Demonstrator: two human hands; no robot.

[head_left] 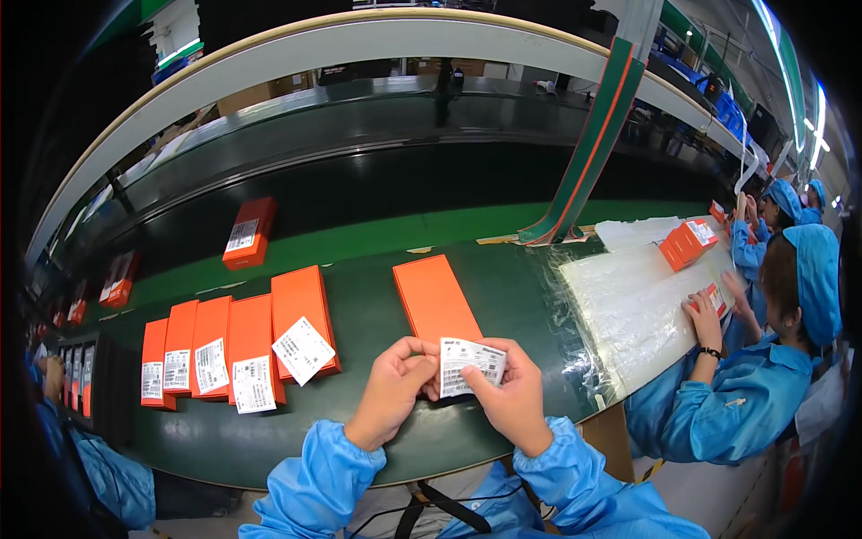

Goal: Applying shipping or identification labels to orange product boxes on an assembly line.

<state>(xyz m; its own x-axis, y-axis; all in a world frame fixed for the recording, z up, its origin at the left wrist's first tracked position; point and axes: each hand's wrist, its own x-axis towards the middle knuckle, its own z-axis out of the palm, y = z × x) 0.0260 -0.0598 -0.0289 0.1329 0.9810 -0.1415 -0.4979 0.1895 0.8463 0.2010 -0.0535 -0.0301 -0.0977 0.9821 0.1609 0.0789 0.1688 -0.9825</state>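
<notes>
Five orange boxes carry white labels; a sixth box shows a bare top, with a loose label held over its near end.

On the green tabletop, the five labelled boxes lie side by side in a row to the left, labels toward their near ends; the rightmost one's label sits askew. Judging by this, labelling looks done on those five, and the sixth appears to be left. The right hand has its fingers clamped on the loose label, thumb across the printed face. The left hand has thumb and fingers drawn together at the label's left edge; whether they grip it, I cannot tell. Behind the row, another labelled box lies farther from the person.
</notes>
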